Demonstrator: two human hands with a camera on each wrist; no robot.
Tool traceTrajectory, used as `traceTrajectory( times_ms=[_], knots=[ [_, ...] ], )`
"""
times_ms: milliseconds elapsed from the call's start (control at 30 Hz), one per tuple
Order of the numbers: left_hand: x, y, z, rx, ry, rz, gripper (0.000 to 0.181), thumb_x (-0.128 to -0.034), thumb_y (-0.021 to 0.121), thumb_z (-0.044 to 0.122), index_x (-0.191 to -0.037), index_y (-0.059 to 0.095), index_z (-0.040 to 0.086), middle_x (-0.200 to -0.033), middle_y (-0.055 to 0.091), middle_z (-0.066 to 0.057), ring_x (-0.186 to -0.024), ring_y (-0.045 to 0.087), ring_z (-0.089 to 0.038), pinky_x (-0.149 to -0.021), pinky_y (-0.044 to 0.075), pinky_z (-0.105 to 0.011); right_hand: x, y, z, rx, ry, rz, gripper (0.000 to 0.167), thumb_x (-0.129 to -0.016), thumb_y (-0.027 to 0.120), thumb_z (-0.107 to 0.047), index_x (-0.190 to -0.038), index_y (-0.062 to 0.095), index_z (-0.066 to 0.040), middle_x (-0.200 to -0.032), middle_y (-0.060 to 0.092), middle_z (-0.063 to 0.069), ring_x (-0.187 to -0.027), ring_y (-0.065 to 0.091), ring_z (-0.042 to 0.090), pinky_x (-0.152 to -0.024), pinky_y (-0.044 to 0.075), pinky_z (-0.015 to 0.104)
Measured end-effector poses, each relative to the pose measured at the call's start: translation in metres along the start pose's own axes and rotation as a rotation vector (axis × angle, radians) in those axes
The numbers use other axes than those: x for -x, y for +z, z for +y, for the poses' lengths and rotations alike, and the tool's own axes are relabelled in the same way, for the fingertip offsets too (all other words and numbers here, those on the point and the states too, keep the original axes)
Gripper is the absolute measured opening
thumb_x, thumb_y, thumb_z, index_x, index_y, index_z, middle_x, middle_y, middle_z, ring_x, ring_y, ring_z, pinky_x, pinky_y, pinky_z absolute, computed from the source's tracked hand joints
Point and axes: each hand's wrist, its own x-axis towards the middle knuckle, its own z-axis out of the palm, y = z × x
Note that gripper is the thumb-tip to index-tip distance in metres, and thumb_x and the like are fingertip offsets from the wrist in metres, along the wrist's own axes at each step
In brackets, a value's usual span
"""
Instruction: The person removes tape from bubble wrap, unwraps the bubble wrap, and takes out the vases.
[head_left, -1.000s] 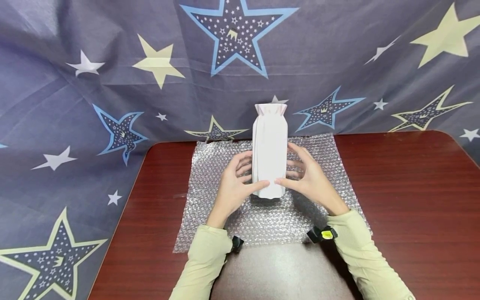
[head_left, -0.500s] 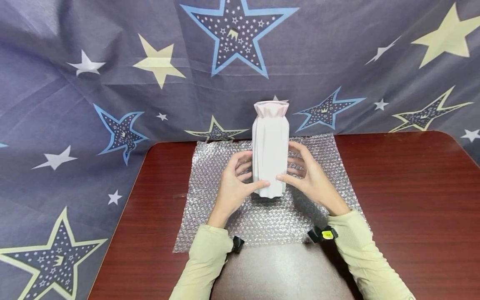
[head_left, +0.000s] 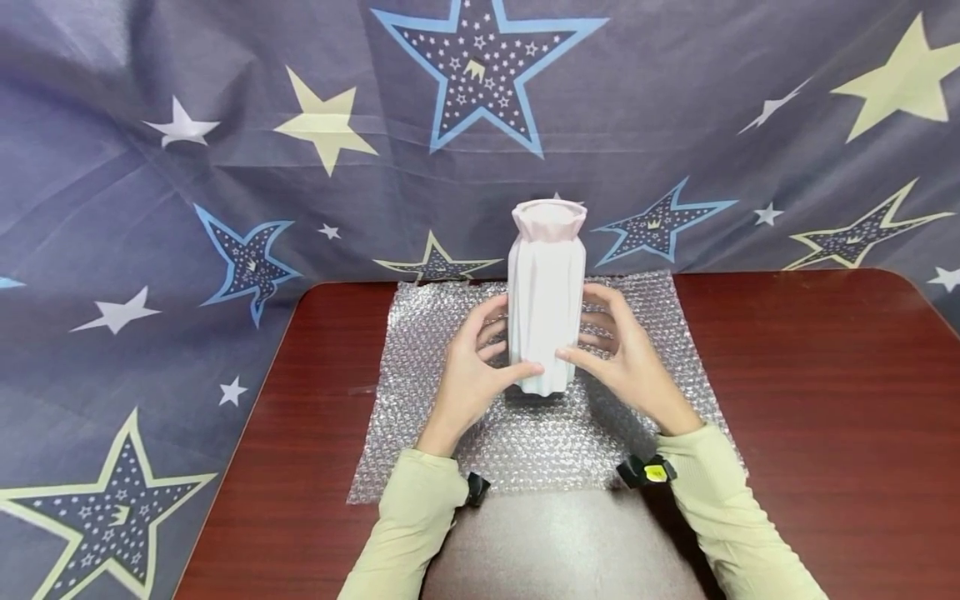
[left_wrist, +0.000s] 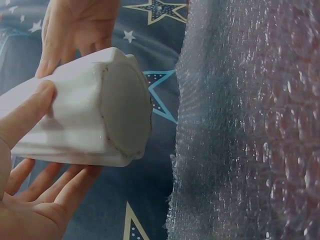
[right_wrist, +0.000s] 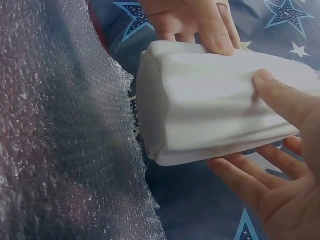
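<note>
A white fluted vase [head_left: 546, 308] with a pinkish ruffled rim is held upright above the bubble wrap [head_left: 420, 400]. The left hand [head_left: 468, 367] grips its lower left side, thumb on the front and fingers round the side. On the opposite side the right hand [head_left: 630, 362] holds it the same way. Both wrist views show the vase's flat base raised off the wrap; the left wrist view has the vase [left_wrist: 65, 115] between both hands, and so does the right wrist view, where the vase [right_wrist: 215, 105] shows its ridges.
The bubble wrap lies flat on a dark red wooden table [head_left: 817, 400]. A dark cloth with star prints [head_left: 247, 167] hangs behind the table and at its left. Black wrist straps [head_left: 647, 472] sit at the sleeves.
The vase's top has tipped slightly toward the head camera, so its mouth opening shows more. Both hands keep their hold with little movement. The head view has shifted slightly.
</note>
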Motion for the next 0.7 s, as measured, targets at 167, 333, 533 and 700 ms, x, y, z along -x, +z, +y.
traceTrajectory(
  times_ms=[167,333,533,700],
  knots=[
    [-0.0001,0.0017,0.0001,-0.007,0.016,-0.002,0.088,-0.0695,0.090,0.005,-0.146,0.047,0.013,-0.145,0.049,-0.007,-0.129,0.054,-0.023,-0.102,0.050,-0.033,0.0006,-0.0008,0.0011,-0.035,0.003,0.005,0.083,-0.077,0.081,0.005,-0.145,0.034,-0.005,-0.143,0.045,0.014,-0.123,0.056,0.035,-0.095,0.054,0.031],
    [-0.0010,0.0017,-0.0012,-0.002,0.018,-0.001,0.085,-0.0690,0.090,0.004,-0.143,0.048,0.013,-0.143,0.050,-0.004,-0.129,0.054,-0.021,-0.103,0.049,-0.031,0.0000,-0.0006,0.0001,-0.038,-0.006,0.008,0.083,-0.075,0.082,0.006,-0.144,0.035,-0.004,-0.142,0.045,0.014,-0.122,0.056,0.034,-0.095,0.054,0.029],
    [-0.0018,0.0017,-0.0023,-0.005,0.017,0.000,0.085,-0.0689,0.090,0.004,-0.142,0.047,0.012,-0.142,0.050,-0.004,-0.130,0.053,-0.020,-0.104,0.049,-0.030,-0.0004,0.0000,-0.0006,-0.030,-0.022,0.013,0.083,-0.074,0.083,0.006,-0.142,0.036,-0.004,-0.143,0.044,0.012,-0.122,0.057,0.032,-0.096,0.054,0.030],
    [-0.0016,0.0013,-0.0026,-0.003,0.020,0.000,0.085,-0.0688,0.089,0.002,-0.141,0.047,0.011,-0.142,0.050,-0.005,-0.130,0.053,-0.021,-0.104,0.049,-0.031,-0.0001,0.0001,-0.0003,-0.021,-0.031,0.013,0.083,-0.073,0.083,0.006,-0.142,0.036,-0.003,-0.142,0.044,0.012,-0.122,0.057,0.032,-0.097,0.053,0.033]
  ],
)
